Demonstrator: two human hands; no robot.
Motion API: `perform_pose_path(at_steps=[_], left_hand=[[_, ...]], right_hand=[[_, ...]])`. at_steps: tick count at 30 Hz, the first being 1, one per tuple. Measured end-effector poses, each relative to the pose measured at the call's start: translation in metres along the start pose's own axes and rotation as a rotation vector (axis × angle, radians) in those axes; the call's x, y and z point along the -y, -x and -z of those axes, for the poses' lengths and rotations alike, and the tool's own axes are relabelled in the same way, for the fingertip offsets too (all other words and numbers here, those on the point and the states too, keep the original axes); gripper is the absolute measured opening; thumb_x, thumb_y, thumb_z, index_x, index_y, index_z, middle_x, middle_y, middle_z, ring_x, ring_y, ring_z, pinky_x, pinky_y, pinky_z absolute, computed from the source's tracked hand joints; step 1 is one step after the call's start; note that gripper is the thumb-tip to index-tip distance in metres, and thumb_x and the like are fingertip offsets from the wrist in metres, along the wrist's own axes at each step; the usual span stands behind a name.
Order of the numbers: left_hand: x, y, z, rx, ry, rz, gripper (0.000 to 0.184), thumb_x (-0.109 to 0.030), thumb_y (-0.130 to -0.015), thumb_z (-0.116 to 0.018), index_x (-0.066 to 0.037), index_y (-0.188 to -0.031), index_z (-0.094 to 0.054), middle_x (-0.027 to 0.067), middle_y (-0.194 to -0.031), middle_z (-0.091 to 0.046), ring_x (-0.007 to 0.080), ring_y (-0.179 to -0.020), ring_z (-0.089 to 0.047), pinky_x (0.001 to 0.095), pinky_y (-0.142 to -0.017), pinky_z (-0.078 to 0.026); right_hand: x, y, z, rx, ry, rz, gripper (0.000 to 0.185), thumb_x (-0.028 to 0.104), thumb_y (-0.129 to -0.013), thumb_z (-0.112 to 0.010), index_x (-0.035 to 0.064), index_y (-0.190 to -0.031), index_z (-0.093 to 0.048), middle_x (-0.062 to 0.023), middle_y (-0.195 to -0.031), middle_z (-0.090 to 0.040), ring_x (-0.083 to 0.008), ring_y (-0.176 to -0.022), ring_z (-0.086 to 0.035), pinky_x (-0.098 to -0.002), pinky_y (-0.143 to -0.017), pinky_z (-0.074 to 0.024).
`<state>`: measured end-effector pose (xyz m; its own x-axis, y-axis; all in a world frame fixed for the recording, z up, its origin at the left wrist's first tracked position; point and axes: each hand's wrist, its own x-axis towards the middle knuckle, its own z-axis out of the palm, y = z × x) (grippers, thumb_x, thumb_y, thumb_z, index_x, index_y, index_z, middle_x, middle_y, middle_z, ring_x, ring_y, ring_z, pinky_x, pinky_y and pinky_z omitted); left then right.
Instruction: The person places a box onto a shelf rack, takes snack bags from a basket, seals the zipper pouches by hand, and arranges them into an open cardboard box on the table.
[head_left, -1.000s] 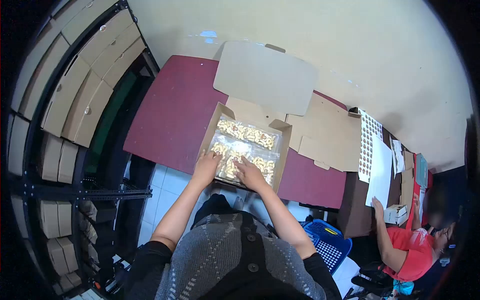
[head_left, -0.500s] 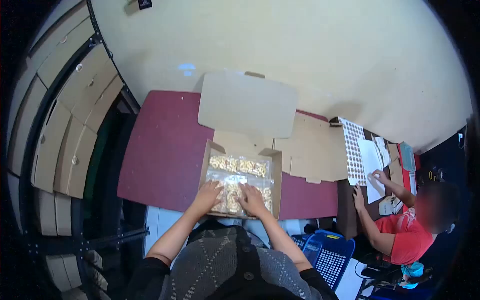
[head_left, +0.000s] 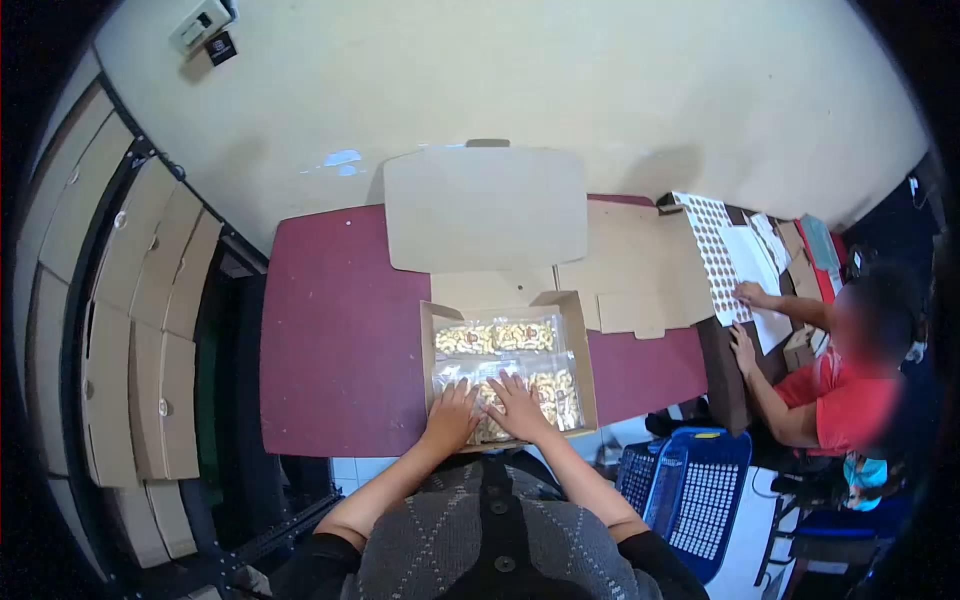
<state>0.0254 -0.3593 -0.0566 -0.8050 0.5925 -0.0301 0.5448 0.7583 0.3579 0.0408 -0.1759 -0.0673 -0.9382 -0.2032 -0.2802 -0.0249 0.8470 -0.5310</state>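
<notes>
An open cardboard box [head_left: 586,375] stands in front of me, its lid [head_left: 485,210] raised at the back. Inside lie clear plastic bags of pale, cashew-like pieces: one bag [head_left: 497,338] across the back, others [head_left: 557,395] nearer me. My left hand [head_left: 455,415] lies flat on the front bags at the left, fingers spread and pointing away from me. Beside it my right hand [head_left: 517,408] rests on the same bags with its fingers apart. Both palms cover part of the bags, and neither hand grips anything.
The box is on a maroon table [head_left: 340,340]. Flat cardboard [head_left: 640,260] lies to its right. A co-worker in red [head_left: 850,410] handles a sheet of round stickers [head_left: 712,250]. A blue plastic basket [head_left: 700,500] is on the floor; boxes fill the left shelf [head_left: 150,230].
My view has shifted. My hands are closer together on the bags, the left one further in from the box's left wall. The co-worker's far hand has moved onto the sticker sheet's edge.
</notes>
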Motion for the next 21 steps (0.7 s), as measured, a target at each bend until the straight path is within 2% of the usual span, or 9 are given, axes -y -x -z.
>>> perform_pose_path(at_steps=[1, 4, 5, 6, 8, 11, 14, 15, 21], left_hand=[[-0.004, -0.003, 0.008, 0.029, -0.025, 0.003, 0.054, -0.037, -0.085, -0.055, -0.007, -0.129, -0.044, 0.0195, -0.131, -0.043, 0.0359, -0.118, -0.042, 0.0438, -0.097, -0.036], [-0.002, -0.026, 0.036, 0.102, 0.063, 0.038, 0.052, -0.036, -0.085, -0.054, -0.006, -0.127, -0.047, 0.0206, -0.131, -0.042, 0.0363, -0.118, -0.042, 0.0427, -0.098, -0.036], [0.002, -0.036, 0.04, 0.003, 0.095, 0.036, 0.051, -0.033, -0.085, -0.054, -0.005, -0.127, -0.046, 0.0211, -0.132, -0.041, 0.0376, -0.118, -0.042, 0.0427, -0.099, -0.035], [0.005, -0.046, 0.044, -0.096, 0.125, 0.032, 0.05, -0.031, -0.086, -0.053, -0.004, -0.127, -0.045, 0.0216, -0.133, -0.04, 0.039, -0.119, -0.041, 0.0428, -0.1, -0.034], [0.011, -0.07, 0.041, -0.145, 0.125, 0.003, 0.048, -0.027, -0.086, -0.052, -0.004, -0.128, -0.044, 0.0235, -0.133, -0.039, 0.0415, -0.119, -0.04, 0.0439, -0.101, -0.034], [0.018, -0.096, 0.019, -0.111, 0.176, -0.01, 0.048, -0.022, -0.086, -0.052, -0.003, -0.129, -0.042, 0.0242, -0.133, -0.038, 0.0431, -0.122, -0.037, 0.0453, -0.103, -0.031], [0.025, -0.103, -0.005, 0.059, 0.175, 0.044, 0.046, -0.021, -0.086, -0.052, 0.001, -0.127, -0.044, 0.0224, -0.134, -0.039, 0.0413, -0.125, -0.034, 0.0457, -0.105, -0.029], [0.028, -0.103, -0.01, 0.037, 0.169, 0.041, 0.045, -0.021, -0.086, -0.052, 0.002, -0.125, -0.046, 0.0219, -0.134, -0.039, 0.0408, -0.125, -0.035, 0.0458, -0.105, -0.028], [0.03, -0.105, -0.004, 0.006, 0.217, 0.047, 0.043, -0.026, -0.087, -0.052, 0.003, -0.118, -0.054, 0.0232, -0.127, -0.048, 0.0392, -0.123, -0.039, 0.0469, -0.104, -0.029]], right_hand=[[-0.001, 0.001, 0.007, 0.056, -0.061, 0.033, 0.058, 0.049, -0.088, -0.047, 0.0202, -0.138, -0.037, -0.0141, -0.146, -0.027, -0.0375, -0.135, -0.019, -0.0635, -0.104, -0.0117], [-0.025, -0.01, 0.023, -0.01, -0.687, 0.021, 0.036, 0.031, -0.091, -0.049, 0.0064, -0.115, -0.06, -0.0156, -0.129, -0.051, -0.032, -0.125, -0.042, -0.0424, -0.105, -0.0298], [-0.032, -0.016, 0.023, -0.222, -0.612, -0.01, 0.028, 0.018, -0.092, -0.047, 0.0005, -0.105, -0.064, -0.0154, -0.118, -0.058, -0.0286, -0.116, -0.051, -0.0333, -0.1, -0.036], [-0.04, -0.021, 0.026, -0.38, -0.556, -0.011, 0.027, 0.017, -0.091, -0.045, -0.0029, -0.101, -0.061, -0.0192, -0.113, -0.058, -0.0352, -0.106, -0.055, -0.0394, -0.093, -0.0415], [-0.018, -0.031, 0.058, -0.532, -0.298, -0.214, 0.029, 0.014, -0.089, -0.047, -0.0023, -0.111, -0.055, -0.0197, -0.115, -0.057, -0.0349, -0.111, -0.051, -0.038, -0.095, -0.0393], [-0.028, -0.063, 0.057, -0.495, -0.067, 0.033, 0.042, 0.016, -0.088, -0.05, 0.0071, -0.129, -0.046, -0.0194, -0.126, -0.05, -0.0367, -0.12, -0.043, -0.0393, -0.1, -0.035], [-0.032, -0.075, 0.034, -0.426, 0.188, 0.012, 0.051, 0.016, -0.086, -0.054, 0.0166, -0.135, -0.041, -0.0184, -0.134, -0.043, -0.0397, -0.124, -0.037, -0.0428, -0.102, -0.0315], [-0.032, -0.074, 0.033, -0.42, 0.115, -0.009, 0.05, 0.015, -0.085, -0.054, 0.0217, -0.133, -0.044, -0.0176, -0.137, -0.038, -0.0421, -0.125, -0.035, -0.0457, -0.104, -0.0295], [-0.049, -0.068, 0.028, -0.416, 0.076, 0.074, 0.049, 0.012, -0.084, -0.055, 0.0215, -0.132, -0.046, -0.0158, -0.137, -0.04, -0.0414, -0.125, -0.035, -0.0451, -0.104, -0.0308]])
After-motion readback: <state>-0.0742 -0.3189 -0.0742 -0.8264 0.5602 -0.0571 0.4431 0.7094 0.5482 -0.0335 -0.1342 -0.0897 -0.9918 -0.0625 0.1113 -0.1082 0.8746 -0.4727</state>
